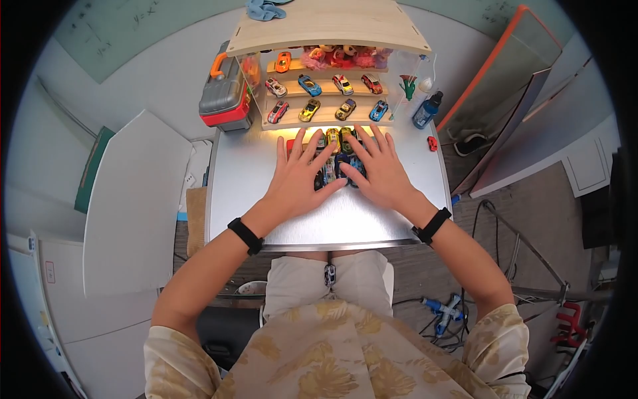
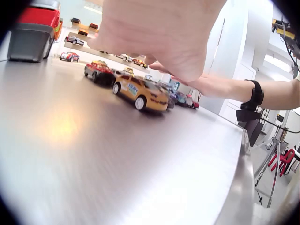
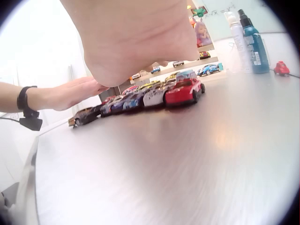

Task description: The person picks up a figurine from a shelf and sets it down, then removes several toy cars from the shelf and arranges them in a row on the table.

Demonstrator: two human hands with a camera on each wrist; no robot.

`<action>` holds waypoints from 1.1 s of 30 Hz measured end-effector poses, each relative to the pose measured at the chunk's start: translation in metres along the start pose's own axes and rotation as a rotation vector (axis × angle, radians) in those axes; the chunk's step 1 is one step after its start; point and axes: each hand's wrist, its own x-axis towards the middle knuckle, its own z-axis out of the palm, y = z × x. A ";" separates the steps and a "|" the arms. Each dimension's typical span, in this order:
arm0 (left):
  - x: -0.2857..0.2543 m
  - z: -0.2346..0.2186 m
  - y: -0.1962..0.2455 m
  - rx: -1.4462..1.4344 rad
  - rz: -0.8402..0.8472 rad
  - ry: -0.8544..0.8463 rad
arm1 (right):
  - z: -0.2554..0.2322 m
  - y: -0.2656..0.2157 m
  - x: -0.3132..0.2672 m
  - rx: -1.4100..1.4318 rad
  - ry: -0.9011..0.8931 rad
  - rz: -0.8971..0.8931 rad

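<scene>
A cluster of toy cars stands close together on the metal table in front of the shelf. My left hand lies spread over its left side, my right hand over its right side, fingers straight and pointing at the shelf; the thumbs nearly meet. In the left wrist view an orange car and a red car stand below the left palm. The right wrist view shows a red and white car at the row's end, below the right palm. Both hands partly hide the cars.
A wooden shelf with rows of toy cars stands at the table's back. Left of it is a grey and red toolbox; to the right are a blue bottle and a small red car. Another car lies between the person's legs.
</scene>
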 end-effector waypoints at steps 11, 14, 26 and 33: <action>-0.101 -0.030 0.000 -0.116 -0.238 0.113 | -0.048 -0.023 -0.090 0.368 0.118 0.336; -0.098 -0.029 0.010 -0.116 -0.230 0.204 | -0.044 -0.035 -0.100 0.371 0.190 0.342; -0.108 -0.039 0.037 -0.200 -0.237 0.184 | 0.016 -0.123 -0.171 0.667 -0.399 0.116; -0.113 -0.048 0.043 -0.214 -0.232 0.214 | 0.068 -0.127 -0.176 0.482 -0.642 0.143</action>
